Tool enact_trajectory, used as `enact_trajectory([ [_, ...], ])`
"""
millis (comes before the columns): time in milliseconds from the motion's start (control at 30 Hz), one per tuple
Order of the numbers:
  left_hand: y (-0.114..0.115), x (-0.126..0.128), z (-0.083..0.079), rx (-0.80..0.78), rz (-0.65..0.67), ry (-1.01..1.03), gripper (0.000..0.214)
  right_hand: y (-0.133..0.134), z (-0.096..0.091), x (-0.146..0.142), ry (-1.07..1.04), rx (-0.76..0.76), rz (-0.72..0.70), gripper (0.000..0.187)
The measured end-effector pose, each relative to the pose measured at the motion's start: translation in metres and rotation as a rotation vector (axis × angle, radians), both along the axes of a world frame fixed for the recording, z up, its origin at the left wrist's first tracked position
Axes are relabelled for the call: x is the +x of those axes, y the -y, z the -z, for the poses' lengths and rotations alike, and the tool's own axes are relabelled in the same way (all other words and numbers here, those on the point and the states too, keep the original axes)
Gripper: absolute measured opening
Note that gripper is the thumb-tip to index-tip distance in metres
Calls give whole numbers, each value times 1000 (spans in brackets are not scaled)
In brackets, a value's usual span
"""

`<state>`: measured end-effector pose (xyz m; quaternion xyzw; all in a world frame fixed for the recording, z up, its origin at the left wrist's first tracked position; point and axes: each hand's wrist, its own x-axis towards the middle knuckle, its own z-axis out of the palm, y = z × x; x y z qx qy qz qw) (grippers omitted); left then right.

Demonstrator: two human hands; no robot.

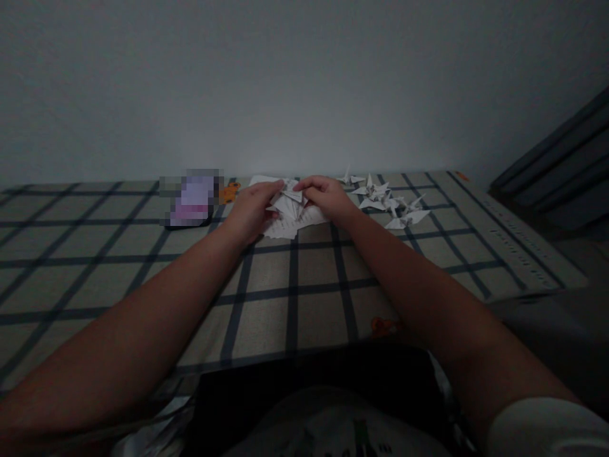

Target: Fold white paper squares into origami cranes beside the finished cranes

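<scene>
Between my two hands is a partly folded piece of white paper (290, 204), with creased, pointed flaps. My left hand (253, 206) grips its left side, thumb and fingers closed on it. From the other side my right hand (327, 198) pinches the upper right edge of the folded paper. Under both hands lie flat white paper sheets (281, 230) with torn edges and faint print. Just right of my right hand, several folded paper cranes (375, 192) sit in a loose cluster. The fingertips are partly hidden by the paper.
A checked cloth (266, 273) covers the table, which meets a plain wall (295, 82) at the back. A phone-like object (193, 200), blurred out, stands at the left. A dark striped curtain-like fabric (561, 171) hangs at the far right.
</scene>
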<state>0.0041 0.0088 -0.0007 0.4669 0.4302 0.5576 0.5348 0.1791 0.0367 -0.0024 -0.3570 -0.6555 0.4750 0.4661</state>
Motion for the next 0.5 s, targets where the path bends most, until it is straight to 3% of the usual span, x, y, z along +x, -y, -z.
enact_trajectory([
  [167,1,-1,3,67,-33,-130,30,-1,1,-2,-51,-25,-48,8],
  [300,0,-1,4,117,-84,-159,31,-7,9,-3,-60,30,-87,27],
  [500,5,1,4,-22,62,-153,35,-10,8,1,-15,104,-23,33],
])
